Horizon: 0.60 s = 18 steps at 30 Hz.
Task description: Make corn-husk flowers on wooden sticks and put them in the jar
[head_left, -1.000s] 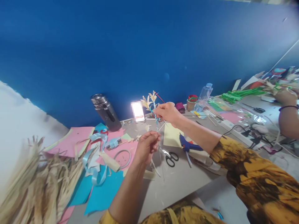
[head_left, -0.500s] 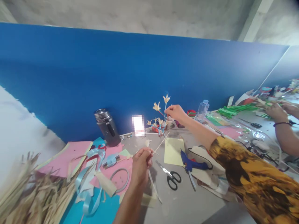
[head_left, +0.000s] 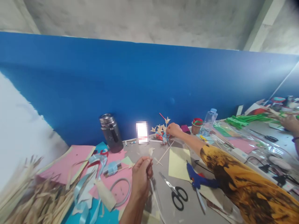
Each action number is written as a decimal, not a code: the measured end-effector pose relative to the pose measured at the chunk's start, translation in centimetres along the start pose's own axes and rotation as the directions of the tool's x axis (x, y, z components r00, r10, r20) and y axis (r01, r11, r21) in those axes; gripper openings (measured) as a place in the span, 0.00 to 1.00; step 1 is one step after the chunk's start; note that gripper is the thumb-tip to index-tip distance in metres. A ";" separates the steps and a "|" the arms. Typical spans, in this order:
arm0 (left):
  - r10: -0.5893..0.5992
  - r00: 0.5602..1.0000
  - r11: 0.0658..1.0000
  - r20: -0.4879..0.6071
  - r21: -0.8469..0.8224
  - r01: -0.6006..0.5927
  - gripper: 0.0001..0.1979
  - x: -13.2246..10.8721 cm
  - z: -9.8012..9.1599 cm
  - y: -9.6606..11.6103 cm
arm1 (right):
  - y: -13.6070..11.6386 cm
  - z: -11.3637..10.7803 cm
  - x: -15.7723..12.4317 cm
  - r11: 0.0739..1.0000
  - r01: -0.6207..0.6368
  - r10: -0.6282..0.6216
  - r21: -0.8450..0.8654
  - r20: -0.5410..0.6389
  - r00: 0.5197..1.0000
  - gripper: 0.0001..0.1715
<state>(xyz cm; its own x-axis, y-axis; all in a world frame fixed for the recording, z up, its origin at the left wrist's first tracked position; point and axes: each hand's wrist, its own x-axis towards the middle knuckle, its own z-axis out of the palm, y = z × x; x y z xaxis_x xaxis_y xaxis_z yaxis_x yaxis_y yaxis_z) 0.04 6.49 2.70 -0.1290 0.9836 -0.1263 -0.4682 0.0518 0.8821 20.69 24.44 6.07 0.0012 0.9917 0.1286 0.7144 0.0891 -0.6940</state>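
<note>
Behind the scissors (head_left: 174,188), your right hand (head_left: 174,130) touches pale flowers (head_left: 160,128), grip unclear; your left hand (head_left: 141,171) curls, any hold hidden

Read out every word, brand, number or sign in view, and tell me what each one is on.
No text can be read.
Bright white rectangular screen: blurred into pixel blocks, illegible.
Dark grey metallic flask: no readable marking.
Blue plastic glue gun: no readable marking.
Clear plastic bottle with a blue cap: no readable label.
</note>
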 end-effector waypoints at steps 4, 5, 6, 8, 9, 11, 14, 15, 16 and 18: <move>0.015 1.000 1.000 0.010 -0.026 -0.014 0.12 0.0 0.2 -0.2 | -0.9 -0.6 -0.6 0.975 -0.138 0.147 -0.176 0.036 0.988 0.16; 0.011 1.000 0.999 0.018 -0.034 -0.010 0.11 0.0 0.2 -0.2 | -1.2 -1.0 -0.9 0.967 -0.149 0.159 -0.207 0.030 0.987 0.14; 0.005 1.000 0.999 0.027 -0.045 -0.004 0.11 -0.1 0.3 -0.1 | -1.6 -1.4 -1.2 0.961 -0.154 0.163 -0.232 0.023 0.986 0.12; -0.029 0.998 0.997 0.062 -0.075 0.034 0.10 -0.3 0.4 0.2 | -2.6 -2.5 -2.2 0.954 -0.145 0.150 -0.263 0.001 0.989 0.07; -0.045 0.996 0.994 0.077 -0.095 0.052 0.10 -0.4 0.5 0.3 | -3.0 -3.0 -2.9 0.956 -0.123 0.127 -0.267 -0.002 0.992 0.07; -0.072 0.993 0.988 0.098 -0.129 0.084 0.09 -0.5 0.8 0.6 | -3.7 -4.1 -5.0 0.965 -0.061 0.069 -0.256 0.022 0.997 0.08; -0.114 0.987 0.973 0.111 -0.189 0.134 0.10 -0.5 1.0 0.9 | -4.0 -5.8 -9.8 0.979 0.049 -0.030 -0.195 0.099 0.995 0.13; -0.125 0.986 0.970 0.110 -0.197 0.144 0.10 -0.5 1.0 1.0 | -3.7 -6.4 -11.8 0.984 0.102 -0.083 -0.143 0.129 0.988 0.15; -0.127 0.986 0.969 0.108 -0.198 0.146 0.10 -0.5 1.0 1.0 | -3.1 -6.9 -13.8 0.988 0.123 -0.111 -0.089 0.134 0.985 0.14; -0.121 0.987 0.971 0.102 -0.195 0.140 0.09 -0.6 1.0 0.9 | -1.2 -7.9 -17.9 0.996 0.079 -0.078 -0.032 0.047 0.996 0.15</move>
<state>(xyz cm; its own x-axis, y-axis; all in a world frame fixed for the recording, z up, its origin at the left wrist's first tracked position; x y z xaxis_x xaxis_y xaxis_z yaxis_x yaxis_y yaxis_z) 0.58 6.12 4.06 0.0187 0.9825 -0.1855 -0.6431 0.1539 0.7501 25.34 5.89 10.24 -0.0872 0.9850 0.1487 0.7341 0.1645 -0.6588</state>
